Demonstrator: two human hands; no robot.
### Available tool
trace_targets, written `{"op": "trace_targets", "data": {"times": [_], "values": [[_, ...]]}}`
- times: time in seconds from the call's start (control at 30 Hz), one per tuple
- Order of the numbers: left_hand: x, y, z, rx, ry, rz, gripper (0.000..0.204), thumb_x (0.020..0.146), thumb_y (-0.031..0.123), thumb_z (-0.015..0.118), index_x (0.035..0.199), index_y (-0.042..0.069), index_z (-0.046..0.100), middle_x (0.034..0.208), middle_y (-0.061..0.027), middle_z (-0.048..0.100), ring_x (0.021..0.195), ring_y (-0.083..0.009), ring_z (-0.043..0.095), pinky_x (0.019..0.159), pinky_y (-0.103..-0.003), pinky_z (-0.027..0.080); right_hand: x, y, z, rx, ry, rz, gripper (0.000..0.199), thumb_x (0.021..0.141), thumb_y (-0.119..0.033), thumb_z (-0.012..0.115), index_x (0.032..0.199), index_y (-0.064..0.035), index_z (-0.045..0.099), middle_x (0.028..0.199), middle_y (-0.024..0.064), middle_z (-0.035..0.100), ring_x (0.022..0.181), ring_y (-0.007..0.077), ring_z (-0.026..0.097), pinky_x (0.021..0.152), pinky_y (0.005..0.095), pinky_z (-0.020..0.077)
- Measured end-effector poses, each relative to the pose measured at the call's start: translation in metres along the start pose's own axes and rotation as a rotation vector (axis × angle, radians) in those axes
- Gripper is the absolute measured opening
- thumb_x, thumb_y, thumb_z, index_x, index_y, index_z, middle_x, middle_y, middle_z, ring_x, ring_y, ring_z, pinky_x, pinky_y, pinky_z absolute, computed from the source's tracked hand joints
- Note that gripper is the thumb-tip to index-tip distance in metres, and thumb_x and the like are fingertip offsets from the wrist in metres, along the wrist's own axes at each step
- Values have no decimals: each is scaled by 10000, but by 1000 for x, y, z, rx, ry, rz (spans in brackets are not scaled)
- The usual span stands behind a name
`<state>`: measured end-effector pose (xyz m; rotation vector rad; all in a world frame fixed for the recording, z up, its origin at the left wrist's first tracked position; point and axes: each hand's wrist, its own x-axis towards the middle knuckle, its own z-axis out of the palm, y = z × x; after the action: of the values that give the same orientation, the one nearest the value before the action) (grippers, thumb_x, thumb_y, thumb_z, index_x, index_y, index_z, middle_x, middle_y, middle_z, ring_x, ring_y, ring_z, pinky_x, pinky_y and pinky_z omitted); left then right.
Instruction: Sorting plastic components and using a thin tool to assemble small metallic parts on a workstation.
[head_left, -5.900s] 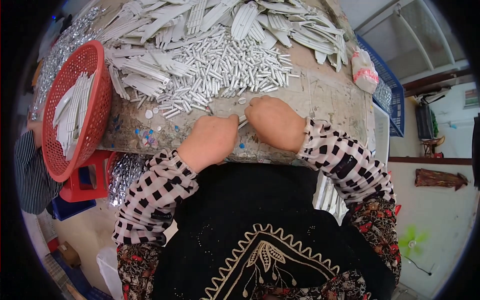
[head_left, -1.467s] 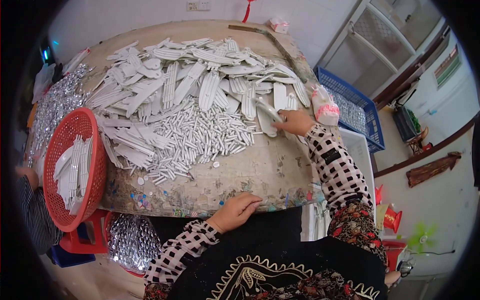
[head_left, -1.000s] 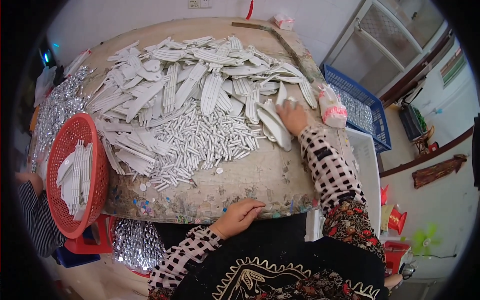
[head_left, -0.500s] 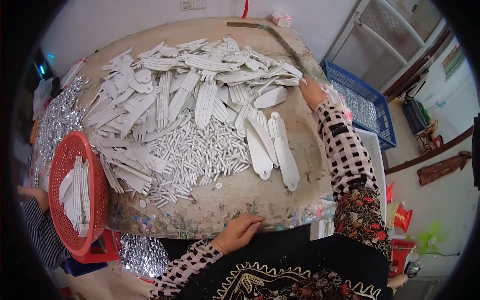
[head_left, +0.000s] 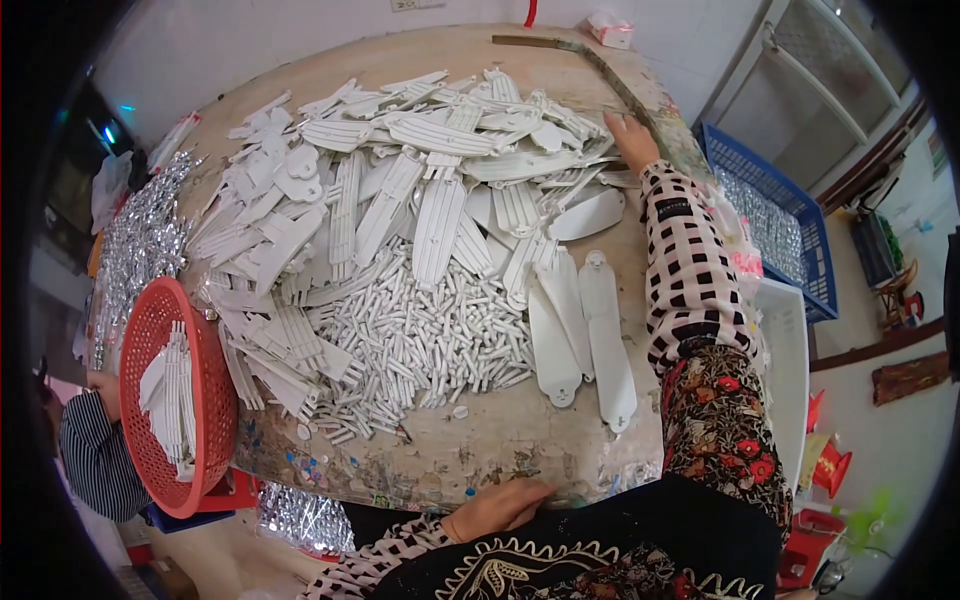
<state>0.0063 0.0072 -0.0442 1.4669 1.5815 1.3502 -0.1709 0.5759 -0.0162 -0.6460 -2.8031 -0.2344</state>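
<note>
A large heap of white plastic strips and paddle-shaped pieces point(head_left: 440, 225) covers the middle and far part of the table. My right hand point(head_left: 632, 142) reaches past the heap's right side, fingers stretched out, with nothing visible in it. On the near edge of the table rests my left hand point(head_left: 498, 508), fingers extended to the right and empty. Long white paddle pieces point(head_left: 607, 345) lie apart from the heap, between my two hands. Small white pegs point(head_left: 425, 330) are piled in front of the larger parts.
A red basket point(head_left: 225, 400) holding white strips stands at the left, near another person's striped sleeve point(head_left: 95, 455). Silvery material point(head_left: 145, 245) piles up at the far left. A blue crate point(head_left: 818, 255) and white bin point(head_left: 792, 350) stand right of the table. A long bar point(head_left: 600, 75) lies behind.
My right hand has stretched farther forward along the heap's right side, and its fingers have straightened. My left hand stays at the near edge. The whole view has shifted slightly.
</note>
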Motion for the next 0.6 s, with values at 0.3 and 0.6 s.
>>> {"op": "trace_targets", "data": {"times": [0.3, 0.6], "values": [[5, -2, -7, -21, -77, 58, 484, 814, -21, 598, 1287, 11, 497, 1089, -162, 600, 869, -291, 641, 723, -354, 529, -2, -4, -23, 234, -219, -195, 410, 902, -150, 445, 1305, -195, 505, 1357, 111, 515, 1176, 341, 487, 992, 379, 395], [1, 5, -4, 1, -17, 48, 414, 827, -47, 584, 1232, 19, 530, 1021, -156, 611, 884, -308, 633, 777, -343, 515, -92, -58, -53, 1257, -250, 389, 396, 811, -258, 593, 1118, -11, 563, 977, 60, 560, 916, 154, 485, 833, 267, 377]]}}
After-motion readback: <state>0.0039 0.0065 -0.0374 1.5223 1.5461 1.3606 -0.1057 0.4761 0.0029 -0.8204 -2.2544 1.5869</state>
